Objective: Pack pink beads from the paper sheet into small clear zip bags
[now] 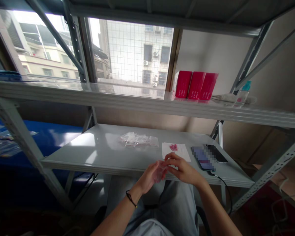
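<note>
Grey steel shelving unit [250, 55] in front of a window [135, 52], with three red boxes [196, 85] standing on the upper shelf [88, 95]. The lower shelf [88, 147] carried a pile of clear plastic bags [137, 140], a white paper sheet [180, 154] bearing small pink pieces [173, 147], and, to its right, a cabled smartphone [203, 158] beside a dark phone [216, 153]. The left hand [151, 175] and right hand [184, 168] met just off the shelf's front edge, below the paper sheet. Between them, held above the person's lap, was a small clear plastic bag [159, 172]: the left fingers [159, 167] were curled closely around it, and the right fingertips [167, 163] were pinched onto it.
</note>
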Available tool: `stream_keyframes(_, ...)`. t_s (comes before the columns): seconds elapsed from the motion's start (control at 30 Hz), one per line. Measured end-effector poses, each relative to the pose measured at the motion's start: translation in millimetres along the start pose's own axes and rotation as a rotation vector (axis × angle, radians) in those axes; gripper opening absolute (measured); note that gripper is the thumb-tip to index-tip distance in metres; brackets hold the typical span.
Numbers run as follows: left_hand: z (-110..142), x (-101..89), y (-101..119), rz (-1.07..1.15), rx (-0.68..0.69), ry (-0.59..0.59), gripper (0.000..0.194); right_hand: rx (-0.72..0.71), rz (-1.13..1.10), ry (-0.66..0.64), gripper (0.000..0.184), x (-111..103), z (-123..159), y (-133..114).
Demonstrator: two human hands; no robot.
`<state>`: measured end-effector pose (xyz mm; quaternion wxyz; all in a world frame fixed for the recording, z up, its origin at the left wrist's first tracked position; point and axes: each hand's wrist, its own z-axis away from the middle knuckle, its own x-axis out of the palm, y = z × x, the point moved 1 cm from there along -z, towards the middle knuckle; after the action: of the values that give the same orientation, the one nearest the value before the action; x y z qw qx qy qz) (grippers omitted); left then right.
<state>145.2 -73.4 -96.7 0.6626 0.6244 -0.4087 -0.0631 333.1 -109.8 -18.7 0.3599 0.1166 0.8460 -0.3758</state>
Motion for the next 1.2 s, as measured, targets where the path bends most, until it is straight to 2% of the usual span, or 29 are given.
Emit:
stream_keyframes(0.07,32,-9.9,-7,-0.140,-0.042,-0.044,0.065,0.049,-0.035,-0.022,0.020,28,15,-6)
stream_keyframes(0.2,81,-32.5,-18,-0.674,0.044,0.167,0.052,0.200,-0.095,-0.045,0.016,81,43,-4)
stream_keyframes(0.27,91,-38.7,-24,-0.856,0.093,0.235,0.047,0.261,-0.100,-0.076,0.017,99,54,1)
stream_keyframes(0.37,94,-41.2,-30,-0.973,0.170,0.259,0.045,0.321,-0.125,-0.056,0.016,115,68,11)
stream_keyframes(0.53,94,-40.9,-33,-0.959,0.223,0.280,0.043,0.451,-0.254,0.108,0.016,129,78,25)
stream_keyframes(0.6,96,-40.9,-34,-0.949,0.224,0.285,0.044,0.438,-0.233,0.125,0.014,132,78,27)
stream_keyframes(0.73,96,-43.3,-36,-0.948,0.203,0.316,0.044,0.411,-0.202,0.173,0.027,136,78,29)
stream_keyframes(0.97,97,-44.5,-35,-1.019,0.232,0.277,0.037,0.413,-0.236,0.148,0.030,131,79,21)
stream_keyframes(1.2,98,-35.4,-36,-0.999,0.198,0.309,0.034,0.376,-0.303,0.134,0.029,136,78,16)
